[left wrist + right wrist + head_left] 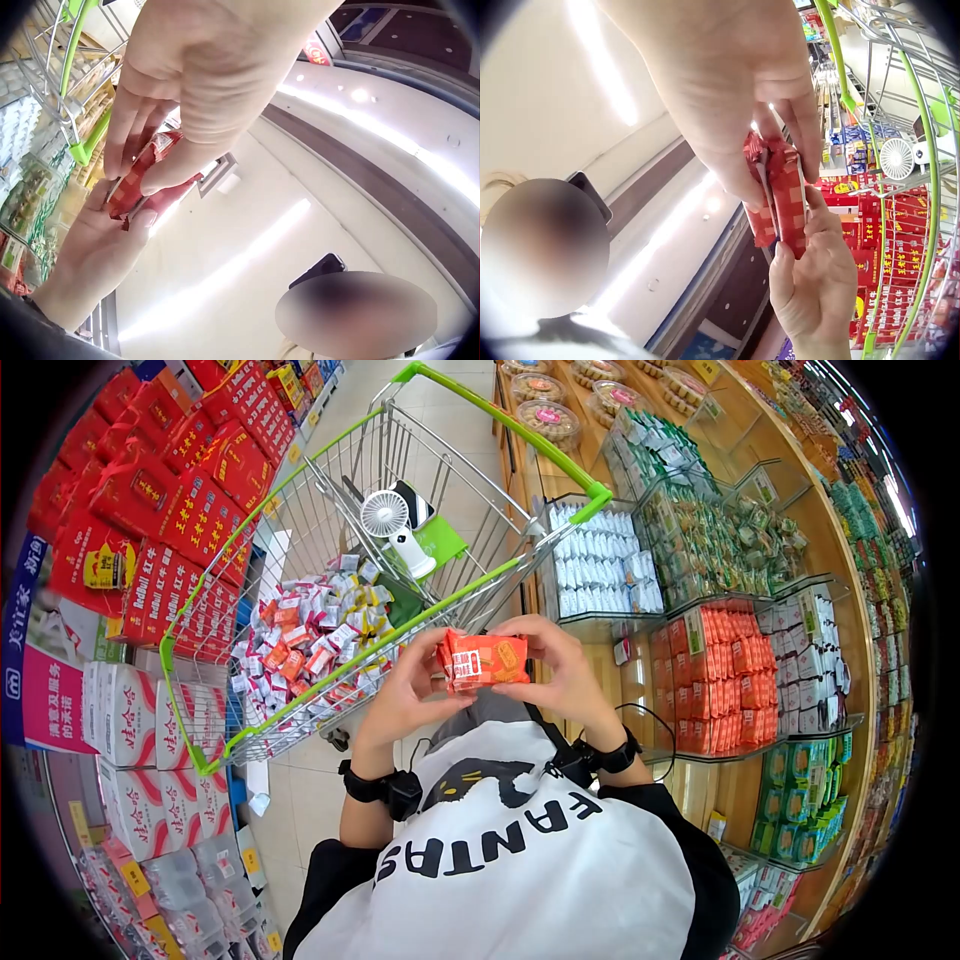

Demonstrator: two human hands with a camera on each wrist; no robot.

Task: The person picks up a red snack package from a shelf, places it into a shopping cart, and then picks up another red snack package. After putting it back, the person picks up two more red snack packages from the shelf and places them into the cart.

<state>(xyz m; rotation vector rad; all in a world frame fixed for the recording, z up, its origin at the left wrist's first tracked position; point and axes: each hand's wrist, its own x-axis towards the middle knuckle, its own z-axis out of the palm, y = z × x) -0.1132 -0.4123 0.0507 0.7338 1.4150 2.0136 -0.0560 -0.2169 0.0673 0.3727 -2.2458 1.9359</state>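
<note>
Two small red snack packets (485,662), lying face to face, are held up in front of the chest between both hands. The left hand (402,698) pinches their left end with thumb and fingers, while the right hand (566,675) grips the right end the same way. In the right wrist view, the crimped edges and checked wrapper of the red packets (789,199) show side by side between thumbs and fingers. From the left wrist, part of the packets (139,180) is hidden behind the left thumb. Similar red-orange packets (700,680) stand stacked in a shelf bin to the right.
A wire shopping cart with green edging (520,560) stands just ahead, containing a heap of small wrapped sweets (310,635) and a white handheld fan (385,515). Red drink cartons (160,490) line the left. Wooden shelving with clear bins (605,565) runs along the right.
</note>
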